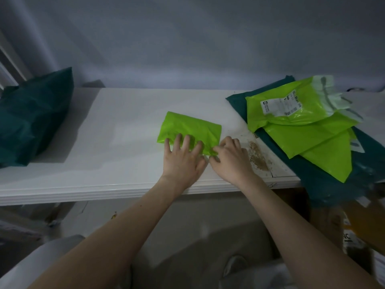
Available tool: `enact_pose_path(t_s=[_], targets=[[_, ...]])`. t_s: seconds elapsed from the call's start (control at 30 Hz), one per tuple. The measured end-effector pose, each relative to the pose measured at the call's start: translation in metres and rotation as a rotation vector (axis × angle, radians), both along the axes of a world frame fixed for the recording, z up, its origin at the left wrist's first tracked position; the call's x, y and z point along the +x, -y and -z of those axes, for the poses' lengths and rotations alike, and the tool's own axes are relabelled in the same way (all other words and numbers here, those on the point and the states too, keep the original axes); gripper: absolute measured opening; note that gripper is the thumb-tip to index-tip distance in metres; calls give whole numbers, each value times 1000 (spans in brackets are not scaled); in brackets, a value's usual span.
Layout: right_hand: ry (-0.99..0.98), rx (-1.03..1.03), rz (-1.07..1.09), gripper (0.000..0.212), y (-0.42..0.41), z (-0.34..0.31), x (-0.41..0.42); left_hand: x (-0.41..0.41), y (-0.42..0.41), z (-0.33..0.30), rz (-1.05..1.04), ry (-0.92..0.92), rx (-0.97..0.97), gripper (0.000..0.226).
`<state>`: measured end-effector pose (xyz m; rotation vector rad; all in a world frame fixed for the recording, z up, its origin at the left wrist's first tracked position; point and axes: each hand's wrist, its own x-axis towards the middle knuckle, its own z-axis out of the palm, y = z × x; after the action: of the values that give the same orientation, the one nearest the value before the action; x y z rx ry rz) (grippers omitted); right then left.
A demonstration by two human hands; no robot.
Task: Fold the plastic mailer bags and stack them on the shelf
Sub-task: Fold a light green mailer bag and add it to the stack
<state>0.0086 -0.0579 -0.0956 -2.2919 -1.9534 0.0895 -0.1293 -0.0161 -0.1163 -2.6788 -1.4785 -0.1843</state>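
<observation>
brown stain (258, 155) on white surface | cardboard boxes (358, 230) lower right

We see two bare forearms, no sleeves on either one up to the bottom edge of the view. Left hand (183, 157) is bare: no glove, no ring we can make out, no watch or band at the wrist. Right hand (231, 157) is the same: bare, no glove, nothing on the wrist. Fingernails look short and unpainted as far as the dim light lets us tell. No marks or tattoos visible on either forearm. At the bottom left we get a pale grey rounded shape (41, 265), possibly clothing on the person, too blurred for us to tell.
</observation>
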Motion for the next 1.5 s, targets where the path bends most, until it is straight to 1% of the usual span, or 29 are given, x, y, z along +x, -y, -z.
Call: enact_pose_path(t_s=[0.1, 0.17, 0.27, 0.37, 0.4, 0.47, 0.53, 0.6, 0.7, 0.77, 0.9, 1.03, 1.17, 1.33, 1.4, 1.5], targets=[[-57, 110, 61, 31, -3, -3, 6, -6, -3, 0, 17, 85, -5, 67], [-103, 135, 104, 32, -6, -4, 9, -11, -8, -1, 20, 109, 3, 71], [-249, 96, 173, 41, -10, -2, 11, -20, -16, -3, 23, 169, 35, 66], [-448, 68, 205, 47, -15, 0, 7, -32, -24, -5, -28, 258, -19, 67], [-527, 67, 217, 49, -18, 0, 4, -37, -27, -6, -74, 307, -58, 65], [-653, 64, 233, 53, -23, -1, -2, -44, -33, -8, -176, 473, -189, 52], [-718, 62, 236, 55, -29, -1, -8, -51, -41, -8, -230, 629, -345, 49], [-742, 67, 234, 57, -33, -2, -16, -55, -49, -7, -212, 685, -459, 50], [-754, 85, 205, 61, -42, 5, -30, -59, -52, -10, -169, 761, -543, 47], [-749, 118, 171, 62, -50, 10, -40, -63, -53, -13, -168, 770, -506, 42], [-693, 182, 111, 50, -63, -1, -69, -80, -58, -25, -220, 754, -329, 42], [-654, 184, 16, 53, -78, -14, -107, -113, -70, -38, -280, 713, -207, 46], [-670, 183, -43, 57, -100, -17, -150, -156, -81, -43, -333, 678, -138, 49], [-647, 145, -115, 58, -122, -11, -195, -202, -93, -36, -399, 550, -148, 56], [-646, 130, -138, 57, -127, -8, -208, -215, -97, -31, -408, 534, -184, 56], [-659, 102, -154, 56, -133, -1, -223, -230, -101, -24, -389, 557, -217, 53]])
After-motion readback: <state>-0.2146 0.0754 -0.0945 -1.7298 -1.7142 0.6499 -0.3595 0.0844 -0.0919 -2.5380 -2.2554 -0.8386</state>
